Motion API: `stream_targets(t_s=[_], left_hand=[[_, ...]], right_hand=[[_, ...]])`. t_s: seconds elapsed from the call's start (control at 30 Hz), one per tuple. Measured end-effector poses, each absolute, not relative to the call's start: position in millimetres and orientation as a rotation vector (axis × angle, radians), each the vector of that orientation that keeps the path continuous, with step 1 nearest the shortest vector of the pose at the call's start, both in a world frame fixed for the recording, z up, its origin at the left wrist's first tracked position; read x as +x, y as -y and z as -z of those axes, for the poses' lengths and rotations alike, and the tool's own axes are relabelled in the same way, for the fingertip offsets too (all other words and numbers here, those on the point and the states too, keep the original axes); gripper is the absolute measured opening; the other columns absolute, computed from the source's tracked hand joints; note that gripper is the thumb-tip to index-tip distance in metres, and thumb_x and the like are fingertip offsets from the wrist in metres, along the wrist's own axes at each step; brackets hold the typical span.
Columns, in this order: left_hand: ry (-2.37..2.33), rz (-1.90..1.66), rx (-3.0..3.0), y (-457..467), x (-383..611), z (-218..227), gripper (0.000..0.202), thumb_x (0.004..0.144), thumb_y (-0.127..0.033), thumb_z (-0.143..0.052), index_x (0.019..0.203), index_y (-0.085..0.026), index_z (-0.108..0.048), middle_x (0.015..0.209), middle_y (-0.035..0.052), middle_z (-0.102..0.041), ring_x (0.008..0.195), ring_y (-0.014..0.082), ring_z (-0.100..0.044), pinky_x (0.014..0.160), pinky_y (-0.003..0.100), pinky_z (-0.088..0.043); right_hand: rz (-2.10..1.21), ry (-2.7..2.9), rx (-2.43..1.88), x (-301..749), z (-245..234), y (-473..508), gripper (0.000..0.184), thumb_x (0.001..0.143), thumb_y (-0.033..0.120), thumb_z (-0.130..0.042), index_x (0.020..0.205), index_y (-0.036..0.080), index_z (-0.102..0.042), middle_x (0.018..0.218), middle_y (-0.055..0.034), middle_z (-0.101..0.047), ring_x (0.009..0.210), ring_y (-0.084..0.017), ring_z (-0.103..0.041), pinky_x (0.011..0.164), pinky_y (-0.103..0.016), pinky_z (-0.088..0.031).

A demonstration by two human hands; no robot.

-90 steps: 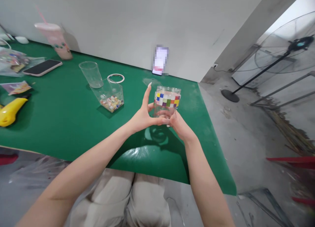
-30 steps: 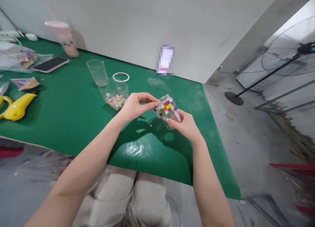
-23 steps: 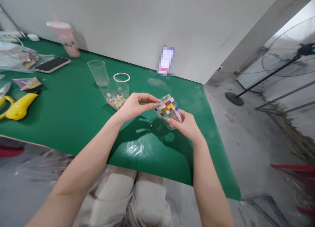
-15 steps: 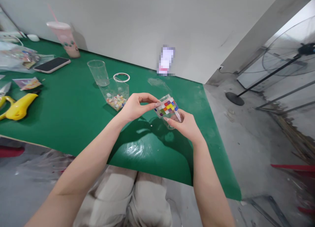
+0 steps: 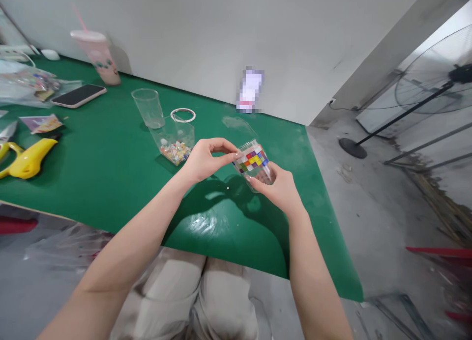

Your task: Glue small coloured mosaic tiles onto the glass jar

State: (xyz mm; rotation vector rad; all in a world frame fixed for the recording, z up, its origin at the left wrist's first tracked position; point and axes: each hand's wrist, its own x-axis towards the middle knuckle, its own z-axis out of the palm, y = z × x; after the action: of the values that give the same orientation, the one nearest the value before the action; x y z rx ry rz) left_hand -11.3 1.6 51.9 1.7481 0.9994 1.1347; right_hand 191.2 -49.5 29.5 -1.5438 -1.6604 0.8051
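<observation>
Yellow tool (image 5: 31, 158): on the green table (image 5: 92, 183), well to the left of both hands.
Dark phone (image 5: 79, 95): flat, left of the grip and farther off, beside a plastic bag.
Pink cup (image 5: 99, 57): upright, left of the grip and far back, near the wall.
Clear cup (image 5: 148, 109): left of the grip, beyond the bead box.
Bead box (image 5: 176, 151): just left of the left hand, small coloured pieces in its bottom.
Left hand (image 5: 208, 159): thumb and forefinger brought together at the jar's upper-left side, touching it; whether a small piece sits between them, I cannot tell.
White speck (image 5: 227, 188): on the table, on the near side of the left fingertips.
Glass jar (image 5: 258, 172): between the hands, tilted, its long axis slanting from upper left by the left fingertips to lower right in the right palm; its mosaic band (image 5: 253, 158) lies nearest the left fingertips.
Right hand (image 5: 278, 185): wrapped around the jar's lower right, gripping it, and so the nearer hand to its body.
</observation>
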Motion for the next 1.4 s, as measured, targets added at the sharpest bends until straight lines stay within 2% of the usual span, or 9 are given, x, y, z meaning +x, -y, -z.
stream_targets(t_s=[0.27, 0.6, 0.8, 1.1, 1.4], left_hand=[[-1.003, -1.139, 1.733, -0.6, -10.6, -52.7, 0.013, 0.072, -0.029, -0.071, 0.075, -0.017, -0.070, 0.082, 0.0042, -0.075, 0.082, 0.0190, -0.068, 0.078, 0.030, -0.054], [-1.019, -1.155, 1.746, -0.7, -9.5, -50.9, 0.015, 0.071, -0.031, -0.071, 0.074, -0.017, -0.068, 0.081, 0.0039, -0.074, 0.081, 0.0179, -0.068, 0.076, 0.028, -0.053], [-1.074, -1.153, 1.787, -3.6, -8.8, -49.2, 0.018, 0.072, -0.033, -0.070, 0.067, -0.017, -0.064, 0.072, 0.0025, -0.071, 0.072, 0.0157, -0.065, 0.071, 0.027, -0.052], [-1.012, -1.070, 1.676, -0.5, -11.9, -55.5, 0.017, 0.073, -0.033, -0.072, 0.081, -0.018, -0.072, 0.088, 0.0044, -0.075, 0.086, 0.0191, -0.068, 0.081, 0.030, -0.052], [-1.067, -1.128, 1.736, -2.4, -9.2, -50.2, 0.015, 0.072, -0.032, -0.072, 0.075, -0.017, -0.070, 0.081, 0.0038, -0.074, 0.081, 0.0188, -0.068, 0.078, 0.030, -0.053]], right_hand=[[-0.716, 1.677, -1.540, 191.4, -25.2, 48.9, 0.051, 0.066, 0.054, -0.073, 0.103, 0.019, -0.065, 0.080, -0.0044, -0.070, 0.068, -0.019, -0.062, 0.061, -0.030, -0.049], [-0.600, 1.721, -1.587, 190.9, -26.5, 49.1, 0.049, 0.066, 0.055, -0.071, 0.099, 0.020, -0.064, 0.078, -0.0037, -0.070, 0.065, -0.019, -0.062, 0.059, -0.030, -0.048], [-0.493, 1.744, -1.627, 185.3, -29.4, 49.7, 0.047, 0.063, 0.053, -0.073, 0.097, 0.021, -0.064, 0.078, -0.0031, -0.070, 0.065, -0.020, -0.063, 0.061, -0.032, -0.049], [-0.530, 1.706, -1.614, 187.7, -26.5, 48.6, 0.049, 0.064, 0.057, -0.071, 0.097, 0.021, -0.065, 0.075, -0.0031, -0.069, 0.063, -0.019, -0.062, 0.058, -0.030, -0.048], [-0.409, 1.748, -1.656, 184.8, -27.1, 49.2, 0.049, 0.063, 0.055, -0.072, 0.098, 0.022, -0.063, 0.076, -0.0035, -0.070, 0.065, -0.022, -0.065, 0.061, -0.033, -0.049]])
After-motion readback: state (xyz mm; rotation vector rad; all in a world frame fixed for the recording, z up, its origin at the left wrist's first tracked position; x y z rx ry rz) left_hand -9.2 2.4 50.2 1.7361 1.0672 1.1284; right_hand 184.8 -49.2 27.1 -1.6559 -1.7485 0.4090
